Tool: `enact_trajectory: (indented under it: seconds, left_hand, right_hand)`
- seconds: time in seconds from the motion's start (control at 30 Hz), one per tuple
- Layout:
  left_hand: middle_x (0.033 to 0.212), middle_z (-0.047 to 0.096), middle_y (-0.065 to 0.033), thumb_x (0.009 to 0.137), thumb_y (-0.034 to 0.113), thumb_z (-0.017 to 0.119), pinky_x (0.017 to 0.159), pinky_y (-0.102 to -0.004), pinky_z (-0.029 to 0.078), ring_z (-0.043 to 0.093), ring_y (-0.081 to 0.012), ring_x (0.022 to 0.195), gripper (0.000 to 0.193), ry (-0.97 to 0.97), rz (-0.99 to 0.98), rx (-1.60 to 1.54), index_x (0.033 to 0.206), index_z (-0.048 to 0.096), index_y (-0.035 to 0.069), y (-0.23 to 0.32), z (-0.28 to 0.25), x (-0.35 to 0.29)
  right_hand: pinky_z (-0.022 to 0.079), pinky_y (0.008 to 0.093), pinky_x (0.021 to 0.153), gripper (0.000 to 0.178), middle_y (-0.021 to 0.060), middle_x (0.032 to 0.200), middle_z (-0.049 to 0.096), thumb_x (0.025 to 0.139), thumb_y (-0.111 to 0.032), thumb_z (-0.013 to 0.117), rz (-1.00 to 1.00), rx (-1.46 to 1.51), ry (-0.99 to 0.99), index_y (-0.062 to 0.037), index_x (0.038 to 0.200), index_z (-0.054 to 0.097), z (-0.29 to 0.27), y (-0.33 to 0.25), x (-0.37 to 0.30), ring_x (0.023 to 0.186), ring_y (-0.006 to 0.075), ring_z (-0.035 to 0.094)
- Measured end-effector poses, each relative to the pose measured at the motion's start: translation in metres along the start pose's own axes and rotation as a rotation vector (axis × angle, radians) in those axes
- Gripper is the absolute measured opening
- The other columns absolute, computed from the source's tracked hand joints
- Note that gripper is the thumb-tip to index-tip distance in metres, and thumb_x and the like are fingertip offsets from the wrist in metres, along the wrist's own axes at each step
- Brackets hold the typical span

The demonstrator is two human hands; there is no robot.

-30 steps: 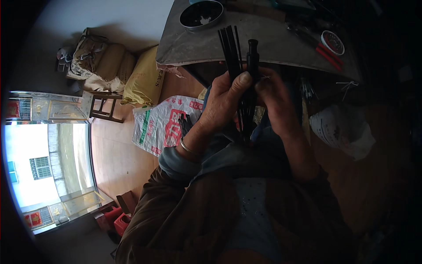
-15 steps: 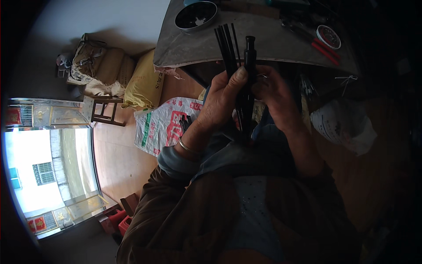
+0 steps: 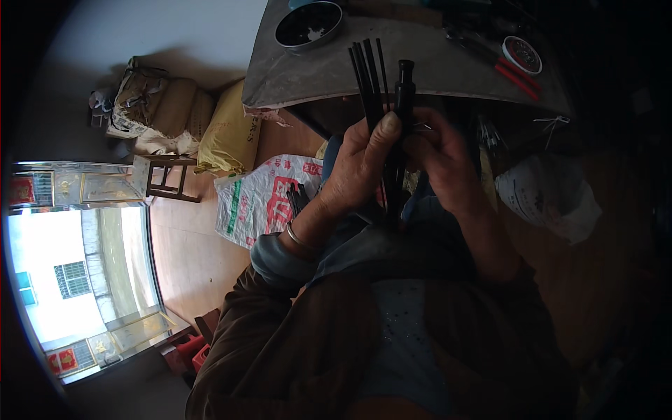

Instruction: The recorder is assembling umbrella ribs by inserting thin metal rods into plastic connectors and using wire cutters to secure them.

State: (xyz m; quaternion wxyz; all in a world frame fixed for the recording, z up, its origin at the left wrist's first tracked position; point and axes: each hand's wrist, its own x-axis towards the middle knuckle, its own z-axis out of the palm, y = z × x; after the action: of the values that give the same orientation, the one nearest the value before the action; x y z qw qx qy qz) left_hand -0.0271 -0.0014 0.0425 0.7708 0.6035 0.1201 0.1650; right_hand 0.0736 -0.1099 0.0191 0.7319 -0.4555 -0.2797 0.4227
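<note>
My left hand [image 3: 360, 164] is closed round several thin black rods [image 3: 369, 77] and a thicker black turned piece [image 3: 404, 87] with a flared end, all standing roughly upright above my lap. Its thumb presses across the front of the bundle. Close against the turned piece, my right hand [image 3: 444, 161] is closed, its thumb and fingers pinching a thin shiny wire-like piece [image 3: 423, 127]. The lower ends of the rods and the turned piece run down between my hands into shadow, so what they are part of is hard to make out.
Ahead stands a grey table [image 3: 269, 77] with a dark bowl [image 3: 299, 50], red-handled pliers [image 3: 516, 82] and a small white dish [image 3: 505, 43]. A printed white sack [image 3: 234, 199] and more black rods [image 3: 297, 199] lie left; beyond are a yellow sack [image 3: 227, 136] and wooden stool [image 3: 171, 175]. A plastic bag [image 3: 546, 196] sits right.
The rods and turned piece have shifted slightly right, with both hands moving a little the same way. Both hands keep their grip.
</note>
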Motion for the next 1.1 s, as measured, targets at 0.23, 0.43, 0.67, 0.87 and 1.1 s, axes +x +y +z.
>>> enact_trajectory:
  seconds: [0.23,0.43,0.67,0.87,1.1]
  left_hand:
    - [0.087,0.063,-0.0021,0.1,0.034,0.044,0.066,-0.0204,0.047,0.057,-0.0058,0.076,0.035,0.15,0.074,-0.048,0.109,0.059,0.003,-0.015,0.006,0.009]
    - [0.085,0.061,0.0006,0.1,0.036,0.043,0.062,-0.019,0.045,0.055,-0.0037,0.074,0.038,0.263,0.089,0.04,0.111,0.058,0.003,-0.019,0.002,0.014]
    - [0.076,0.056,-0.0011,0.102,0.037,0.037,0.057,-0.0204,0.04,0.05,-0.007,0.062,0.044,0.26,0.15,0.122,0.12,0.054,0.001,-0.025,0.002,0.017]
    - [0.073,0.053,0.0008,0.102,0.036,0.037,0.056,-0.0201,0.039,0.047,-0.0063,0.061,0.044,0.343,0.167,0.115,0.123,0.051,0.001,-0.027,0.003,0.021]
    - [0.071,0.049,0.0046,0.101,0.033,0.042,0.053,-0.0182,0.035,0.043,-0.0025,0.061,0.037,0.274,0.172,0.019,0.121,0.053,0.004,-0.028,0.002,0.02]
  right_hand:
    - [0.046,0.0186,0.068,0.033,0.0003,0.096,0.061,0.092,-0.007,0.055,-0.013,0.059,0.022,-0.0044,0.124,0.048,0.002,0.012,0.007,0.081,0.0046,0.057]
    - [0.047,0.0203,0.069,0.03,0.0023,0.093,0.063,0.093,-0.011,0.056,-0.3,-0.119,0.21,-0.002,0.121,0.05,0.007,0.017,0.015,0.08,0.0067,0.058]
    - [0.047,0.0228,0.079,0.019,0.0033,0.094,0.063,0.095,-0.016,0.055,-0.136,-0.245,0.168,-0.001,0.106,0.059,-0.006,-0.001,0.015,0.088,0.0081,0.058]
    - [0.047,0.0217,0.063,0.007,0.0038,0.085,0.061,0.092,-0.006,0.057,-0.272,-0.164,0.257,-0.0001,0.097,0.057,0.011,0.015,0.006,0.073,0.0077,0.058]
    - [0.047,0.0257,0.062,0.007,0.0055,0.086,0.059,0.088,-0.001,0.058,-0.779,-0.8,0.3,-0.0033,0.094,0.057,-0.008,0.015,0.027,0.075,0.0129,0.058]
